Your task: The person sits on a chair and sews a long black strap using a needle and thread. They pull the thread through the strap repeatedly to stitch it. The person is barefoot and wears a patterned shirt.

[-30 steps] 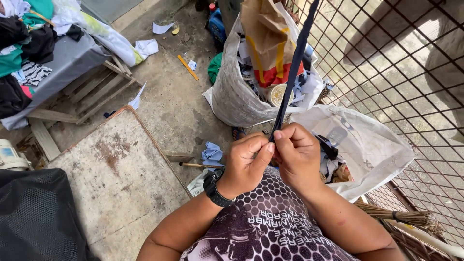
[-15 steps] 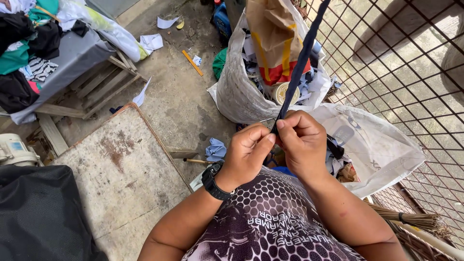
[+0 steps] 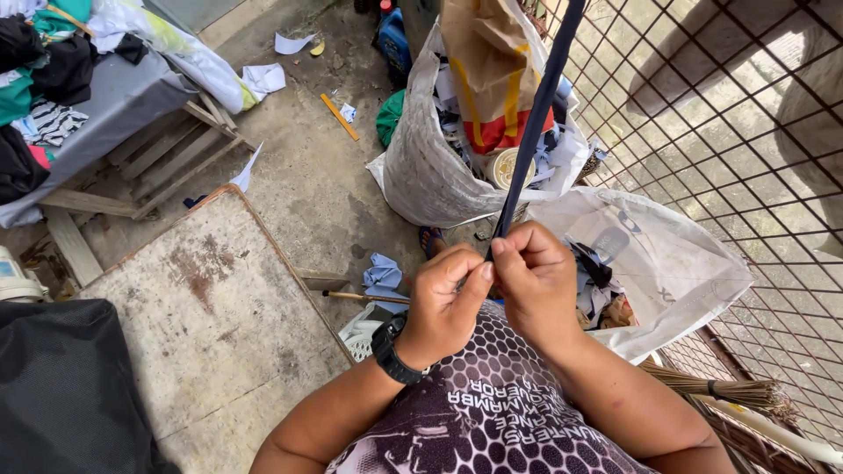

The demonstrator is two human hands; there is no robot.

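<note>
Both hands, left (image 3: pixel 442 303) and right (image 3: pixel 537 283), pinched the lower end of a dark strap (image 3: pixel 537 114) rising taut overhead. It appeared light, limp; best gripped near that end.

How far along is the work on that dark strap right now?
Already done: the dark strap runs taut from the top of the picture down to the hands. In hand: the left hand and right hand pinch its lower end together, fingertips meeting. Left: no finished knot or join shows; the fingers hide that end, so I cannot tell how close it is.
</note>
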